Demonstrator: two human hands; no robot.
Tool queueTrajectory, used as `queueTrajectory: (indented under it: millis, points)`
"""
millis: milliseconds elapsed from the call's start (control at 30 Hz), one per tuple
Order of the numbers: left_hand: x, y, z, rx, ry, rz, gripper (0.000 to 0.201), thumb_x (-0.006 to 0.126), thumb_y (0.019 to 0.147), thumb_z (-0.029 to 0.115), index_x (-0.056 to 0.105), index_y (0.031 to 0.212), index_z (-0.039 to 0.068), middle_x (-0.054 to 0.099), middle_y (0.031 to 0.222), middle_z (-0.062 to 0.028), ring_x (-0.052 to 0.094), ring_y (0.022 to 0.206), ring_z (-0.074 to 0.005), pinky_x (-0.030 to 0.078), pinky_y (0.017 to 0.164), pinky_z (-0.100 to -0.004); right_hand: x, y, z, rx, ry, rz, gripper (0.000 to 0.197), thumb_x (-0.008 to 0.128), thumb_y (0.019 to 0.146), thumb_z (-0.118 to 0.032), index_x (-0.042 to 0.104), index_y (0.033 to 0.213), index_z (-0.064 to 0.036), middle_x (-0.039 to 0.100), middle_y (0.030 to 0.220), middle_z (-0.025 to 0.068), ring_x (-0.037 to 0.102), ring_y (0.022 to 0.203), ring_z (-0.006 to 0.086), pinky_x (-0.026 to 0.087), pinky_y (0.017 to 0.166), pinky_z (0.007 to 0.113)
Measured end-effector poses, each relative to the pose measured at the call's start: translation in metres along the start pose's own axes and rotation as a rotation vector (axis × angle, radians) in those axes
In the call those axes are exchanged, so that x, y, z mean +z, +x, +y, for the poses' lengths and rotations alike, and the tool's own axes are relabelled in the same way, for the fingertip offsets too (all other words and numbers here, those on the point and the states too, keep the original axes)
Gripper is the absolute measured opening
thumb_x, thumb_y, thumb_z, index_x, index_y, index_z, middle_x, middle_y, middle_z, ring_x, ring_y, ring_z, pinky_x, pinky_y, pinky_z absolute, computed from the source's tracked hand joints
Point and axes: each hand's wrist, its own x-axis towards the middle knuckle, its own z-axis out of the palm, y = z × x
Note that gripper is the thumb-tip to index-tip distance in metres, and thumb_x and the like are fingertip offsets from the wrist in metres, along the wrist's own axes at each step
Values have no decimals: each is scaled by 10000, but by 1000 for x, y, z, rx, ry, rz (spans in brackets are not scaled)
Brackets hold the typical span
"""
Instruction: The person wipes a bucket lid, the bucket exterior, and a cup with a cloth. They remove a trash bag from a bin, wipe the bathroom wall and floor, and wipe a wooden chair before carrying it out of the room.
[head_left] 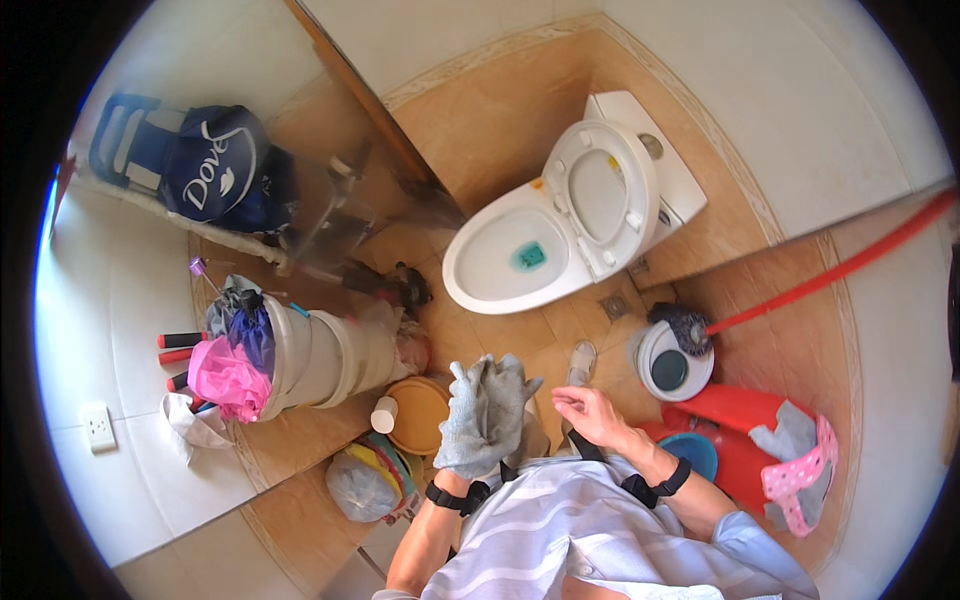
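A grey knitted glove covers my left hand (478, 425). Its fingers are bent around loose grey fabric that looks like a second glove (512, 388). Just to the right, my bare right hand (590, 415) hangs with fingers loosely stretched towards the left one, holding nothing. A small gap separates the two hands. Both wrists wear black straps. Beyond them stands a white toilet (470, 262) with its lid and seat raised, and blue-green water shows in the bowl.
On the left are stacked whitish buckets (345, 360) with bags on top, an orange-brown basin (420, 415) and a clear bag (362, 487). To the right stand a white bucket (648, 365), a red-handled brush (690, 328) and a red tub (725, 410). A glass panel (350, 110) stands at far left.
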Motion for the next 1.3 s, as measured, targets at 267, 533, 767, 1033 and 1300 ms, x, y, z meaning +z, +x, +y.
queueTrajectory:
  millis: [267, 533, 767, 1033, 1300]
  points:
    - [24, 8, -17, 353, 1067, 165, 673, 654, 735, 139, 377, 1341, 49, 476, 1304, -119, 459, 1213, -271, 209, 1128, -394, -75, 50, -20, -79, -63, -56, 321, 608, 902, -149, 610, 1153, 51, 693, 1029, 137, 664, 924, 168, 526, 819, 289]
    - [74, 18, -14, 420, 2029, 310, 697, 676, 681, 159, 425, 1322, 51, 513, 1253, -109, 456, 1176, -303, 262, 1080, -396, -101, 70, -26, -120, -124, -40, 316, 634, 876, -178, 628, 1115, 29, 693, 967, 170, 682, 863, 208, 538, 769, 300]
    - [59, 52, 18, 530, 1929, 122, 490, 477, 859, 175, 458, 1337, 72, 476, 1213, -104, 414, 1148, -283, 235, 1089, -414, -98, 79, -37, -59, -131, -34, 315, 622, 885, -174, 625, 1129, 24, 695, 979, 155, 679, 865, 203, 537, 769, 300]
    - [39, 91, 87, 191, 739, 75, 547, 531, 881, 148, 379, 1397, 48, 437, 1331, -137, 370, 1251, -293, 265, 1097, -391, -82, 115, -47, -28, -63, 68, 320, 580, 916, -93, 567, 1181, 85, 673, 1036, 169, 656, 933, 182, 526, 828, 277]
    - [61, 119, 144, 48, 139, 65, 221, 514, 918, 69, 514, 1139, 80, 516, 1056, -17, 475, 964, -154, 368, 947, -247, -37, 144, -78, 37, -9, 78, 329, 618, 882, -85, 588, 1166, 76, 685, 1018, 158, 662, 925, 172, 525, 812, 278]
